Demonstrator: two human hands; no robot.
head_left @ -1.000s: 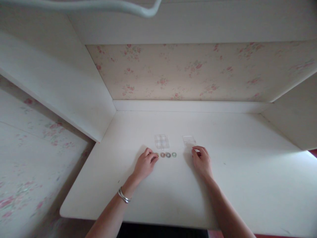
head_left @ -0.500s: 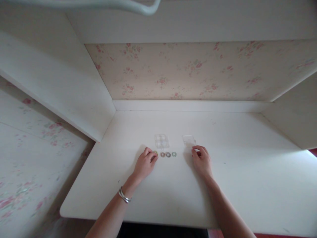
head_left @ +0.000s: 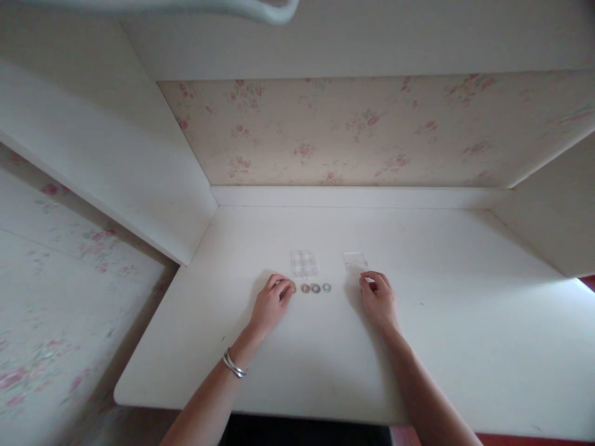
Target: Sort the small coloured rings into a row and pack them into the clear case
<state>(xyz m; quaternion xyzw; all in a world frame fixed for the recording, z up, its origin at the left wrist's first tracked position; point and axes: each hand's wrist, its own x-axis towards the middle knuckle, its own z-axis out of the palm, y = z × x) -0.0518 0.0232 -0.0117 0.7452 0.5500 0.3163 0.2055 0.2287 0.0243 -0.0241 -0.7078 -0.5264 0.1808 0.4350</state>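
My left hand [head_left: 271, 305] is closed, its thumb and fingertips pinching a small yellowish ring [head_left: 294, 287] that they partly cover. To the right of it, three similar small rings lie flat in a row: a reddish-brown ring [head_left: 305, 288], a grey ring [head_left: 316, 288] and a pale green ring [head_left: 327, 288]. Behind the row is a clear square plastic case with a grid of compartments [head_left: 304, 264]. A clear flat plastic piece, perhaps a lid [head_left: 354, 261], lies farther right. My right hand [head_left: 380, 302] has its thumb and forefinger closed at that piece's near right corner.
Everything lies on a white desk [head_left: 302, 359] with a rounded front left corner. White panels stand at the left [head_left: 116, 142] and right [head_left: 553, 210], and a floral-papered wall [head_left: 348, 133] is behind. A pale curved bar [head_left: 260, 11] crosses the upper left.
My left fingers have closed in on the yellowish ring, which seems slightly shifted or tilted. My right hand and the clear pieces keep their places.
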